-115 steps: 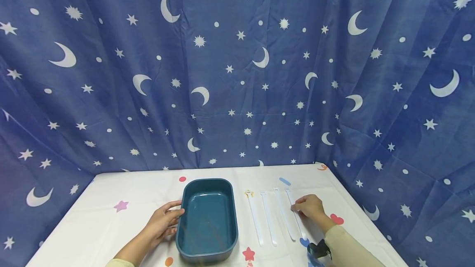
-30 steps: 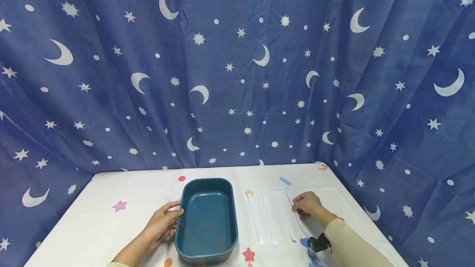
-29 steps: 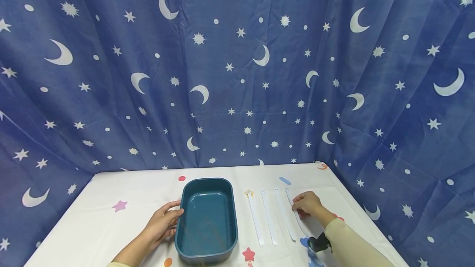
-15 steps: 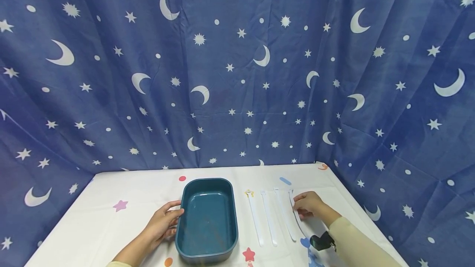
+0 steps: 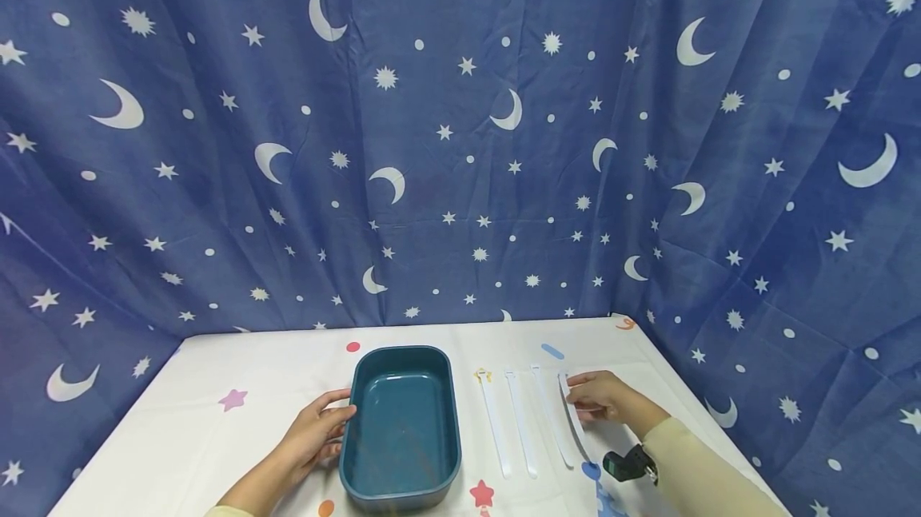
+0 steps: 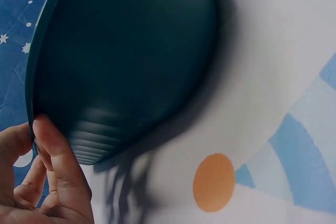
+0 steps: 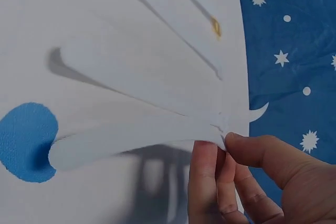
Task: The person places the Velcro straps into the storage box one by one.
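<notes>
A deep, rectangular dark teal plastic bin (image 5: 404, 433) with rounded corners stands on the table, nothing inside it. My left hand (image 5: 311, 431) holds its left side, fingertips at the rim; the left wrist view shows a fingertip over the edge of the bin (image 6: 131, 51). To the right, my right hand (image 5: 604, 395) pinches a white strap (image 7: 115, 142) near its slotted end, between thumb and fingers. This strap bows upward, its rounded end low over the table by a blue printed patch. Three similar white straps (image 5: 492, 425) lie side by side between it and the bin.
The white tablecloth (image 5: 281, 373) has printed stars, hearts and dots. Blue curtains (image 5: 432, 181) with moons and stars rise behind the table and along both sides. A small dark device (image 5: 624, 465) sits at the right wrist.
The pinched strap has lifted and turned, showing more of its flat face and bending more. My right hand has shifted slightly right. The left hand and the bin stay in place.
</notes>
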A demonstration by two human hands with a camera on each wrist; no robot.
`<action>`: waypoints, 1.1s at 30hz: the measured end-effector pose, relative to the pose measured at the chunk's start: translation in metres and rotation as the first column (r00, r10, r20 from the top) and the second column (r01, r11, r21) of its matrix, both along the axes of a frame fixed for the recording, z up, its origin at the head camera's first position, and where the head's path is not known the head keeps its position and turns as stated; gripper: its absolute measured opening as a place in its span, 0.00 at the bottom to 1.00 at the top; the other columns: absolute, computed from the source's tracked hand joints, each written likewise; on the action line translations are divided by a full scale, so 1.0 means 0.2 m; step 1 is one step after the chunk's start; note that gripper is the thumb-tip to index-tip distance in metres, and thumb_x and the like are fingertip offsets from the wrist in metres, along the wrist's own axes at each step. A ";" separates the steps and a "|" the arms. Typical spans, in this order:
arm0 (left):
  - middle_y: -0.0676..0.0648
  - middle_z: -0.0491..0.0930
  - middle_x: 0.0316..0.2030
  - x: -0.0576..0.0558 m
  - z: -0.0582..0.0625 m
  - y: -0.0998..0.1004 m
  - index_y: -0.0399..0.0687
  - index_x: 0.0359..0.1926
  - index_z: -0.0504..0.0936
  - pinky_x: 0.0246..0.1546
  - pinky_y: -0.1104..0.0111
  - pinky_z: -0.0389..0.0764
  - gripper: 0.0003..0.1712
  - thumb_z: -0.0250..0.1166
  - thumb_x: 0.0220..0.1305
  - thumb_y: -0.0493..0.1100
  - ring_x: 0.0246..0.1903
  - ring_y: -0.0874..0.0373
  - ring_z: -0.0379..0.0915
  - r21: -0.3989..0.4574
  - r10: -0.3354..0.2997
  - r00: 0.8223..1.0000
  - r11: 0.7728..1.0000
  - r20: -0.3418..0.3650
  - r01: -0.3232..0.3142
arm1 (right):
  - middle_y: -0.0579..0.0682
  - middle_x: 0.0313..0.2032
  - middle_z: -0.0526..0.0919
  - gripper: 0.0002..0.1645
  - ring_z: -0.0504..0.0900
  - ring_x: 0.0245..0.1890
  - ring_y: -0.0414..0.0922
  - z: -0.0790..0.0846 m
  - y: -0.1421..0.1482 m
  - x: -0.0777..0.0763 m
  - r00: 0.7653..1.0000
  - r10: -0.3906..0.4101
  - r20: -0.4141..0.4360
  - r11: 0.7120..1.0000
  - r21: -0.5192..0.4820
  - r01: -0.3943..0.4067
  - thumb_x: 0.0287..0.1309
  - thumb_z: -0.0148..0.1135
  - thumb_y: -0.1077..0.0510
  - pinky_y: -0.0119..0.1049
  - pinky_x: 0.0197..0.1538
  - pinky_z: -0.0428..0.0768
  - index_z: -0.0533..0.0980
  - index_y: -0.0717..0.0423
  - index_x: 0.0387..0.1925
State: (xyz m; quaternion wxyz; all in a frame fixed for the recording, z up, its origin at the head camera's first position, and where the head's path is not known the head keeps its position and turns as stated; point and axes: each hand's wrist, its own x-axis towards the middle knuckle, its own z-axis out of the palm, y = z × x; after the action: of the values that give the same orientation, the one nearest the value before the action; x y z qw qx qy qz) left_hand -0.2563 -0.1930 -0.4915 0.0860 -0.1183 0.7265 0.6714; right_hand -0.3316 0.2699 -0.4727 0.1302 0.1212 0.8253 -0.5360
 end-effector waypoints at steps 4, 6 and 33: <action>0.47 0.78 0.37 0.00 0.00 0.00 0.41 0.67 0.66 0.21 0.76 0.76 0.31 0.62 0.68 0.48 0.25 0.61 0.74 -0.001 -0.003 1.000 1.000 0.001 0.003 | 0.52 0.30 0.83 0.31 0.81 0.27 0.41 0.02 0.00 0.00 1.000 0.004 0.015 0.999 -0.042 -0.003 0.49 0.66 0.71 0.33 0.31 0.85 0.72 0.73 0.57; 0.47 0.78 0.36 0.00 0.00 0.00 0.42 0.67 0.66 0.21 0.76 0.76 0.31 0.62 0.68 0.48 0.25 0.62 0.74 0.000 -0.003 1.000 1.000 0.002 0.003 | 0.52 0.31 0.83 0.32 0.82 0.29 0.42 0.03 0.00 0.00 1.000 0.010 0.027 0.998 -0.065 -0.008 0.49 0.65 0.71 0.33 0.32 0.85 0.71 0.73 0.58; 0.43 0.80 0.44 0.00 0.00 0.00 0.42 0.68 0.66 0.27 0.71 0.81 0.31 0.61 0.69 0.49 0.30 0.60 0.76 0.008 -0.002 1.000 1.000 0.023 0.002 | 0.53 0.35 0.79 0.32 0.81 0.31 0.42 0.14 -0.09 0.01 0.994 0.046 0.100 0.978 -0.207 -0.024 0.53 0.65 0.72 0.32 0.33 0.86 0.68 0.70 0.61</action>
State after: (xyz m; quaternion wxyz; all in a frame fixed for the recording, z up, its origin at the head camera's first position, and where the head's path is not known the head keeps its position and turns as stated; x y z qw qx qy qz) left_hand -0.2565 -0.1936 -0.4911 0.0952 -0.1249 0.7230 0.6727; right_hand -0.3292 0.2512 -0.4454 0.1942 0.1204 0.7594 -0.6092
